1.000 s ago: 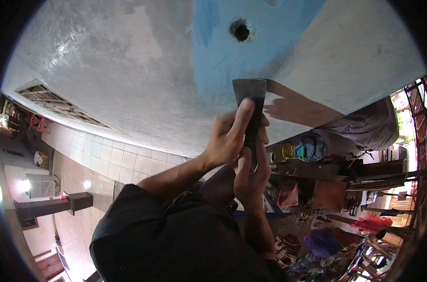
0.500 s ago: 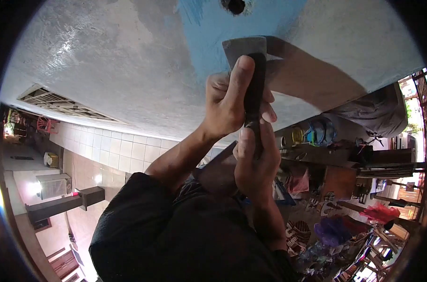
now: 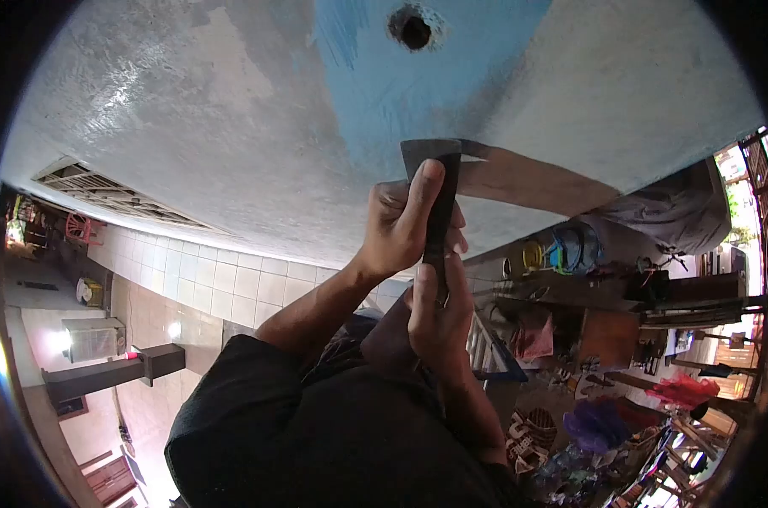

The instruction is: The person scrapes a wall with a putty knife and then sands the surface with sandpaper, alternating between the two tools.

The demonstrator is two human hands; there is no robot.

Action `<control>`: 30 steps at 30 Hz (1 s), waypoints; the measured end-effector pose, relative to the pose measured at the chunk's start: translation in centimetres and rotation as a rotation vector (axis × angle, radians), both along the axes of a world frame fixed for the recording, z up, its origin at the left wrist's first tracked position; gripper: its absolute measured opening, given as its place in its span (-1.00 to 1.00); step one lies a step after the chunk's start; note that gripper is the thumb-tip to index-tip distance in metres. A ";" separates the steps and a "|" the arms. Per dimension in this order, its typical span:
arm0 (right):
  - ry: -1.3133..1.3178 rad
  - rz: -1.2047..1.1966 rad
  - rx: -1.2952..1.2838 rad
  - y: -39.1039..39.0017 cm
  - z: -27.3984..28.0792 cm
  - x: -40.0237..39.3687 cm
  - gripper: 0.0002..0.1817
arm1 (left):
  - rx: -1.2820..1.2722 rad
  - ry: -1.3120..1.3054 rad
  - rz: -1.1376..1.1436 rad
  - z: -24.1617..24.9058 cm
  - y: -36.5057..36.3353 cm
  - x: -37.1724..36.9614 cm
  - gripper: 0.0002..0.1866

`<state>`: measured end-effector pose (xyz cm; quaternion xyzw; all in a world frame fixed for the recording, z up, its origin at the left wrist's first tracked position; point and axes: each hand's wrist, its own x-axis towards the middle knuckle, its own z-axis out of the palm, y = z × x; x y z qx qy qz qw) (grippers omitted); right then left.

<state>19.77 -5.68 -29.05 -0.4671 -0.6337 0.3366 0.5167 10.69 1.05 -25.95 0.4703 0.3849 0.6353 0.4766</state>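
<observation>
A putty knife [image 3: 437,203] with a dark handle and a broad metal blade is held upright in front of the wall. My left hand [image 3: 392,227] is closed around its upper part, the thumb pressed along the handle just below the blade. My right hand [image 3: 441,317] is closed around the lower part of the dark handle, thumb pointing up. Beside the right palm a flat brown plate [image 3: 388,343] sticks out to the left, partly hidden by the hand. The blade overlaps the lower edge of a blue patch [image 3: 384,93] on the wall.
A round hole [image 3: 415,31] opens in the grey wall [image 3: 231,144] above the blade. At left is a vent grille [image 3: 117,193], with white tiles [image 3: 206,267] below. On the right stand a covered dark object [image 3: 676,207], a blue-framed ladder [image 3: 494,347] and piled plastic bags [image 3: 600,423].
Both hands and the putty knife have moved down in the view, away from the hole. The blade has dropped from the blue patch's middle to its lower edge.
</observation>
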 end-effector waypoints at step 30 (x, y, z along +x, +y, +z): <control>-0.008 0.086 -0.008 0.1 1.2 -2.0 -0.55 | -0.021 -0.172 -0.055 -0.1 -0.2 -2.7 -0.41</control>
